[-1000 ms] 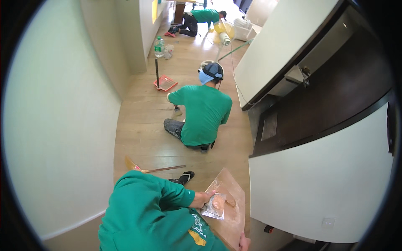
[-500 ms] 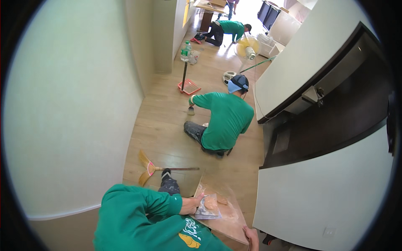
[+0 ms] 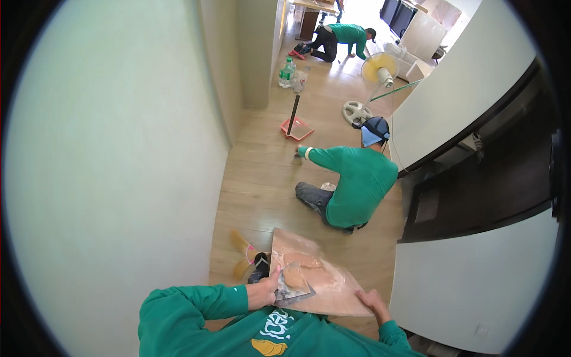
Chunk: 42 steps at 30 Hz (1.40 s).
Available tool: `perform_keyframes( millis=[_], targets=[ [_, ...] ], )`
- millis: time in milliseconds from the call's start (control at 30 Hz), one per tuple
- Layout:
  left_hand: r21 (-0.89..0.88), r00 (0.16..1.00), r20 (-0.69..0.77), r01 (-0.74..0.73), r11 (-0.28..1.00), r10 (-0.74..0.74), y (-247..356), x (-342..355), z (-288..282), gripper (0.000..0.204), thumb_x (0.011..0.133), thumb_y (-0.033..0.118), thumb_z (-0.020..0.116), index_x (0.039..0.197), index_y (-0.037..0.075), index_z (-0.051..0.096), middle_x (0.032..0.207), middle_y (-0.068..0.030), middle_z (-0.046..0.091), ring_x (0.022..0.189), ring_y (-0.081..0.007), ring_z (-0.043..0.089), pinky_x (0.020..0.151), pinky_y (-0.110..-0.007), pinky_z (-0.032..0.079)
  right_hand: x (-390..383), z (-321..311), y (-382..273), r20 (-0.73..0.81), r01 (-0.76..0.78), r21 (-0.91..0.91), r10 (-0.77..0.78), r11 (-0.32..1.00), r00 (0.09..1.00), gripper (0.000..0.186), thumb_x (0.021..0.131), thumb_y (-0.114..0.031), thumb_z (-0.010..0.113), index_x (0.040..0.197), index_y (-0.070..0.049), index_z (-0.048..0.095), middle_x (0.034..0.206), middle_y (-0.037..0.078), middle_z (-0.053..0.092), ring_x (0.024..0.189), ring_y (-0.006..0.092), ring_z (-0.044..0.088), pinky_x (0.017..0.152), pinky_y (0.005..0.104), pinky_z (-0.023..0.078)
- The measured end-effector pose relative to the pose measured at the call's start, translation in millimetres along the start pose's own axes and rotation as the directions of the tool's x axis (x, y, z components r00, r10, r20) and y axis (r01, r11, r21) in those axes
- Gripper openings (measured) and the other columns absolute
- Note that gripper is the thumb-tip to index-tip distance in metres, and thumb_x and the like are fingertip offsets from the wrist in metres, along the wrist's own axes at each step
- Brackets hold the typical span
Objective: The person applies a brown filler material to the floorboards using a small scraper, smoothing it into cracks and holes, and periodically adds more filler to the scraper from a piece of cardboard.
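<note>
A tan board (image 3: 336,297) smeared with wet, peach-coloured paste is in front of my body. My left hand (image 3: 263,291) is closed at its left side, gripping a flat metal trowel (image 3: 292,291) whose grey blade carries a lump of paste (image 3: 294,276). The trowel's handle is hidden by my fingers. On the opposite side, my right hand (image 3: 373,301) is closed on the board's right edge. More paste is spread across the middle of the board.
A co-worker in green (image 3: 363,184) kneels just ahead; another (image 3: 345,38) crouches farther off. A broom (image 3: 242,256) lies left of the board. Beyond are a red dustpan (image 3: 297,128), plastic bottles (image 3: 286,74) and a standing fan (image 3: 380,71). Walls flank both sides.
The board has come up and leftward, swinging more level, with both hands moving along. It now covers the broom's handle. The near co-worker's left arm has shifted, and the whole view has turned slightly.
</note>
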<state>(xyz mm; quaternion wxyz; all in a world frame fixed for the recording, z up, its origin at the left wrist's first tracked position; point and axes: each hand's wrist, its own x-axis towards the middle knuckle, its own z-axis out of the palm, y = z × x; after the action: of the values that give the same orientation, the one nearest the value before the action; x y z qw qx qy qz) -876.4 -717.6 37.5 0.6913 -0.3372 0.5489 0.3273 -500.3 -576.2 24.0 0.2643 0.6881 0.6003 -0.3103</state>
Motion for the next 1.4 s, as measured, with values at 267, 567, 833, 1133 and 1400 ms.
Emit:
perform_keyframes(
  millis=[267, 567, 833, 1133, 1400],
  targets=[
    [-0.055, 0.993, 0.106, -0.04, 0.998, 0.046, 97.7, -47.8, -62.3, 0.074, 0.09, 0.073, 0.026, 0.131, 0.019, 0.055, 0.128, -0.0063, 0.061, 0.112, -0.0271, 0.06, 0.092, -0.051, 0.048, 64.9, -7.7, -152.5, -0.018, 0.208, -0.033, -0.209, 0.978, 0.978, 0.081, 0.079, -0.066, 0.058, 0.089, 0.013, 0.068, 0.095, 0.036, 0.064, 0.095, 0.0469, 0.064, 0.081, 0.0476, 0.051],
    [-0.344, 0.972, 0.154, -0.118, 0.932, 0.18, 195.3, -54.8, -86.1, 0.078, 0.085, 0.078, 0.032, 0.129, 0.019, 0.057, 0.128, -0.0071, 0.06, 0.111, -0.0302, 0.06, 0.091, -0.055, 0.047, 130.3, -118.0, -379.1, 0.151, 0.426, -0.291, -0.399, 0.856, 0.904, 0.081, 0.081, -0.065, 0.058, 0.107, 0.012, 0.065, 0.112, 0.029, 0.064, 0.107, 0.0398, 0.062, 0.089, 0.0436, 0.05],
    [-0.452, 0.994, -0.017, -0.105, 0.886, 0.11, 312.9, -33.5, -38.1, 0.079, 0.074, 0.085, 0.042, 0.111, 0.021, 0.068, 0.111, -0.0042, 0.069, 0.101, -0.0253, 0.064, 0.086, -0.047, 0.05, 222.7, -222.2, -583.0, 0.2, 0.541, -0.472, -0.514, 0.696, 0.834, 0.075, 0.082, -0.064, 0.056, 0.114, 0.003, 0.065, 0.115, 0.024, 0.064, 0.108, 0.0392, 0.062, 0.089, 0.0457, 0.049],
    [-0.107, 0.733, 0.066, -0.669, 0.735, 0.677, 444.7, -123.6, 37.0, 0.066, 0.082, 0.008, 0.059, 0.141, -0.003, 0.031, 0.112, -0.0156, 0.061, 0.097, -0.0207, 0.06, 0.09, -0.036, 0.046, 276.1, -359.7, -781.2, 0.241, 0.682, -0.578, -0.704, 0.449, 0.668, 0.071, 0.079, -0.065, 0.058, 0.092, 0.003, 0.072, 0.099, 0.023, 0.069, 0.096, 0.0394, 0.065, 0.082, 0.0432, 0.052],
    [-0.023, 0.719, 0.25, -0.665, 0.746, 0.649, 633.0, -210.7, 100.2, 0.084, 0.076, 0.017, 0.051, 0.143, 0.003, 0.003, 0.112, -0.0125, 0.059, 0.1, -0.0198, 0.058, 0.089, -0.027, 0.046, 329.5, -466.1, -905.9, 0.136, 0.518, -0.687, -0.61, 0.509, 0.781, 0.067, 0.08, -0.065, 0.057, 0.103, -0.004, 0.072, 0.102, 0.017, 0.07, 0.097, 0.0347, 0.066, 0.084, 0.0411, 0.051]
  ],
)
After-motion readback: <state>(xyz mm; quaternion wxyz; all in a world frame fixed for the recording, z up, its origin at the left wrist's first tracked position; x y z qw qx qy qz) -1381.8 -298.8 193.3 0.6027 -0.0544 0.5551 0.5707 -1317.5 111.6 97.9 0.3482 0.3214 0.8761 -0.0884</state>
